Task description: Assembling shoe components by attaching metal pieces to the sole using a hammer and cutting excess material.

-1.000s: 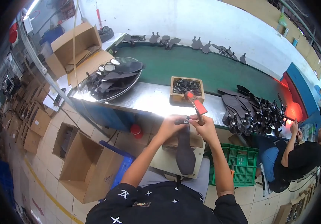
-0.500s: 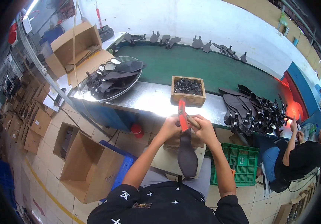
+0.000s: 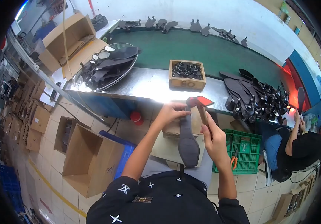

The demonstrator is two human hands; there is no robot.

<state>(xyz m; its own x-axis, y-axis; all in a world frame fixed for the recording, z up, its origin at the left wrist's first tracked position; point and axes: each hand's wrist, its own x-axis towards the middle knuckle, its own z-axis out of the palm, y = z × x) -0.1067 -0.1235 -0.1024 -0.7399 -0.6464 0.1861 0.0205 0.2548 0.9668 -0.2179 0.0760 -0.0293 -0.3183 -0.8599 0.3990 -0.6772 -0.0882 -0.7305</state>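
My right hand grips the wooden handle of a hammer with a red head, raised beside the far end of a dark grey shoe sole. The sole lies lengthwise in front of me, its wide toe part toward my lap. At its narrow far end, the fingers of my left hand are pinched on the sole; any small part between them is too small to make out. Under the sole is a block on a pale board. Beyond my hands stands a wooden box of small black heel tips.
A wire basket of soles stands left on the metal-edged bench; heeled soles are piled right. Behind runs a green belt. Cardboard boxes flank my left, a green crate my right. A co-worker sits far right.
The hammer has moved right off the sole's end, its head turned sideways, now in my right hand alone. My left fingers are at the sole's far end. The view has shifted slightly.
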